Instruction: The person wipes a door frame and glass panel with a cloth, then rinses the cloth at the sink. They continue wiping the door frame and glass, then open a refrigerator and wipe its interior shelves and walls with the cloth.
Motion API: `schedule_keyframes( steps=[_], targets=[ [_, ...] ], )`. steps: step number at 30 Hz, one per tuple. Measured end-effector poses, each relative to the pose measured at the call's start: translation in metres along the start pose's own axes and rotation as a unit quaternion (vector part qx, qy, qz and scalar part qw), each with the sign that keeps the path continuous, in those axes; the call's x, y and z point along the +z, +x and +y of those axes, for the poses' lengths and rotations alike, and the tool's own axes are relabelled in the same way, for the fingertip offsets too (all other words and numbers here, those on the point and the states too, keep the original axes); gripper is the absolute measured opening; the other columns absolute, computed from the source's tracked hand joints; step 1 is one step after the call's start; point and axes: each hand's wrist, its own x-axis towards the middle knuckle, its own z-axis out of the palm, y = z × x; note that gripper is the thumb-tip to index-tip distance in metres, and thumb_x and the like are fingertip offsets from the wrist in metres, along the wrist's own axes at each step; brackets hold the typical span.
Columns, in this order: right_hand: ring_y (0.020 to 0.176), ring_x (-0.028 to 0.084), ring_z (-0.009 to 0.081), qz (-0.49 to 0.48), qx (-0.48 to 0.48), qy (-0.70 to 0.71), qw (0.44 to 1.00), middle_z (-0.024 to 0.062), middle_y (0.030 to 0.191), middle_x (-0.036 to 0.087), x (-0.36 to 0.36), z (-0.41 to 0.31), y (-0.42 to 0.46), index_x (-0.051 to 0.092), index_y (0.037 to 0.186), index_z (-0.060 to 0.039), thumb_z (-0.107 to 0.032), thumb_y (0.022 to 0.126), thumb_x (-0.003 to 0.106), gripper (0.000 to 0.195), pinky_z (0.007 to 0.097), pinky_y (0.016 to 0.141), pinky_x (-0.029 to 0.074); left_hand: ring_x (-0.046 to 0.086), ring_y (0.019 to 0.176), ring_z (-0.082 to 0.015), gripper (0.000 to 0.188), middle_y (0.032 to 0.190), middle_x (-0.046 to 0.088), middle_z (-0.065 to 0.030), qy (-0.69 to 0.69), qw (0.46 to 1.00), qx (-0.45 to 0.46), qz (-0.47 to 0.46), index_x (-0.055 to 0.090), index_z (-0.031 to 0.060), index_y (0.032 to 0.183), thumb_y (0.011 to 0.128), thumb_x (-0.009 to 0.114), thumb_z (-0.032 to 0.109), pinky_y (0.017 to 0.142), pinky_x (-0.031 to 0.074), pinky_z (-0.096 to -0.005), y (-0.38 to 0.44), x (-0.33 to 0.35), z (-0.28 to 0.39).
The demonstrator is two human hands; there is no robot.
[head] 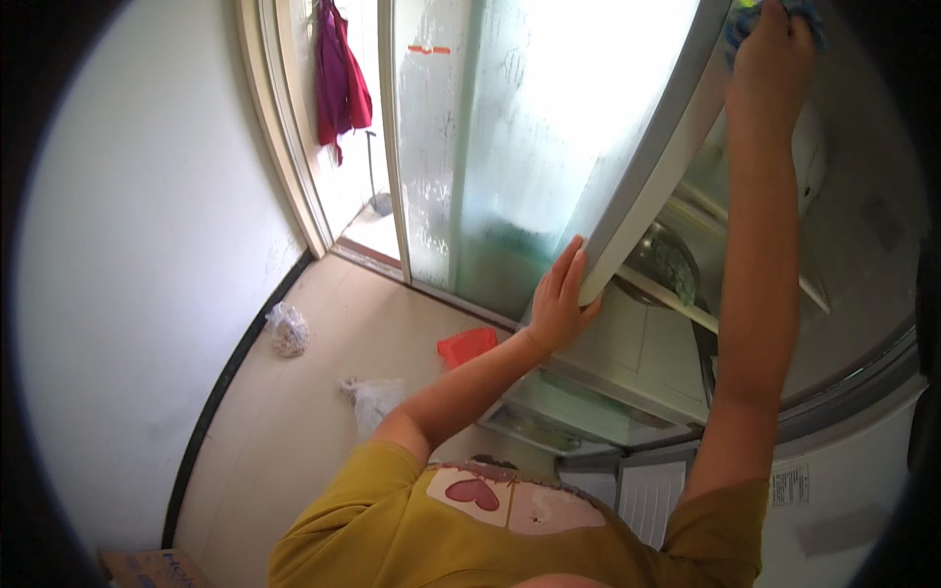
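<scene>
My left hand (560,303) rests against the lower corner of a glass-topped lid or door with a grey and white frame (662,158), fingers on its edge. Up at the top right, my right hand (775,59) grips a blue patterned cloth (742,29) at the far part of the same frame. Beyond my forearms lies the open interior of an appliance like a display refrigerator, with white wire or plastic shelves (665,294). A metal bowl (650,253) with a green bagged item stands on one of them. How the cloth meets the frame is partly hidden by my fingers.
A frosted glass sliding door (434,184) stands ahead. On the tiled floor lie a red bag (468,347), a white plastic bag (376,400) and a tied clear bag (288,329). A white wall (154,242) is at left, a cardboard box (151,569) at lower left.
</scene>
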Motion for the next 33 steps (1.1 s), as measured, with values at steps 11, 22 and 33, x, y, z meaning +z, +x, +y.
schedule_keyframes(
  steps=[11, 22, 33],
  targets=[
    [0.098, 0.043, 0.0379, -0.147, 0.255, 0.017, 0.956, 0.0254, 0.108, 0.044, -0.040, 0.028, -0.237, 0.042, 0.114, 0.0063, -0.036, 0.097, 0.030, 0.047, 0.0457, 0.089, 0.031, 0.045, 0.118, -0.0361, 0.084, 0.139, 0.035, -0.0185, -0.037, 0.999, -0.026, 0.009, 0.027, 0.0009, 0.136, 0.065, 0.071, 0.009, 0.089, 0.043, -0.0399, -0.002, 0.004, 0.003],
    [0.103, 0.044, 0.0270, -0.104, 0.199, 0.221, 0.949, 0.0173, 0.113, 0.047, -0.013, 0.064, -0.172, 0.045, 0.117, 0.0043, -0.032, 0.099, 0.030, 0.043, 0.0356, 0.093, 0.032, 0.043, 0.120, -0.0370, 0.088, 0.138, 0.034, -0.0204, -0.009, 0.999, -0.032, 0.000, 0.020, 0.0027, 0.139, 0.068, 0.071, 0.009, 0.093, 0.043, -0.0407, -0.001, 0.000, 0.004],
    [0.105, 0.045, 0.0330, -0.150, 0.270, 0.078, 0.948, 0.0215, 0.117, 0.045, -0.044, 0.053, -0.297, 0.042, 0.119, 0.0042, -0.029, 0.098, 0.032, 0.040, 0.0400, 0.092, 0.032, 0.042, 0.122, -0.0387, 0.082, 0.142, 0.027, -0.0225, 0.001, 1.000, -0.018, 0.001, 0.022, 0.0025, 0.137, 0.068, 0.066, 0.001, 0.093, 0.044, -0.0401, -0.002, 0.002, 0.003]
  ],
)
